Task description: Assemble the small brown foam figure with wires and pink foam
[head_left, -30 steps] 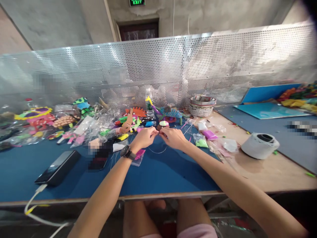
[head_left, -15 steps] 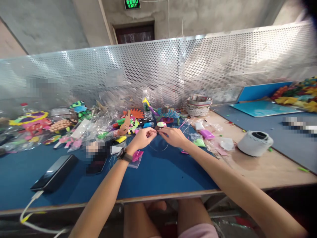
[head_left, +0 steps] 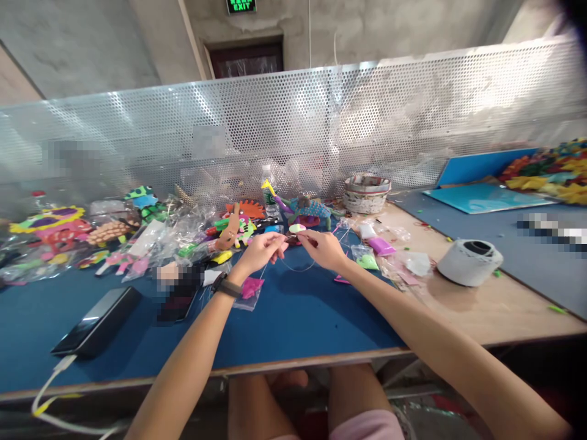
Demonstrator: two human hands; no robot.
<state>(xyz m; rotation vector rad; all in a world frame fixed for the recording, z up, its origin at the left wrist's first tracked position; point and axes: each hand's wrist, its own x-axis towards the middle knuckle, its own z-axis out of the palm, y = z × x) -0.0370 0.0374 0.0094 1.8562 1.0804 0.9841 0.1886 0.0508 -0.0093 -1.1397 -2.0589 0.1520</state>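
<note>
My left hand (head_left: 262,252), with a dark watch on its wrist, is closed in a pinch above the blue mat (head_left: 293,324). My right hand (head_left: 324,249) pinches close beside it, fingertips almost meeting the left ones. A thin pale wire (head_left: 298,269) hangs in a shallow curve below and between both hands, its ends running to the fingers. Just behind the fingertips shows a small pale yellow-green and white oval piece (head_left: 297,228) with something brown under it, partly hidden. Below the left hand lies a bag with pink clay (head_left: 252,288).
Colourful clay animals and plastic wrappings crowd the left and back. A power bank with cable (head_left: 98,321) and a phone (head_left: 181,299) lie at left. At right are a bag of green clay (head_left: 367,262), a woven basket (head_left: 367,195) and a white roll (head_left: 470,263).
My left fingers have turned and spread a little, while my right fingertips have lifted slightly. The wire's curve below them has shifted. The whole view has moved a little.
</note>
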